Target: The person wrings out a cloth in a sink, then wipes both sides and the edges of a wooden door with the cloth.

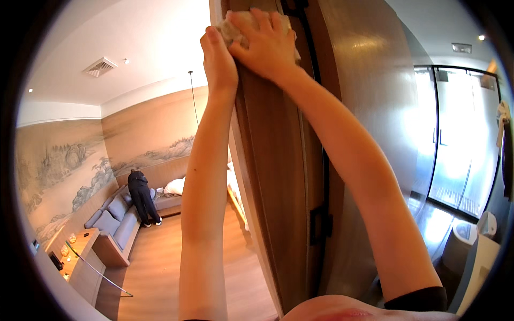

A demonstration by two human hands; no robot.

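Both my arms are raised to the upper part of a brown wooden door frame (pixel 273 168). My right hand (pixel 267 46) is spread over a pale crumpled cloth (pixel 231 34) and presses it against the wood. On the left edge of the frame rests my left hand (pixel 219 60), its thumb beside the cloth. The fingers of that hand are mostly hidden, so their hold cannot be made out. A black recessed handle (pixel 317 225) sits lower on the dark edge to the right of the frame.
Left is a room with a grey sofa (pixel 120 216), where a person in dark clothes (pixel 140 196) bends over. A long thin pole (pixel 100 273) leans on a wooden desk (pixel 82 250). To the right are glass doors (pixel 461 140) and a toilet (pixel 459 240).
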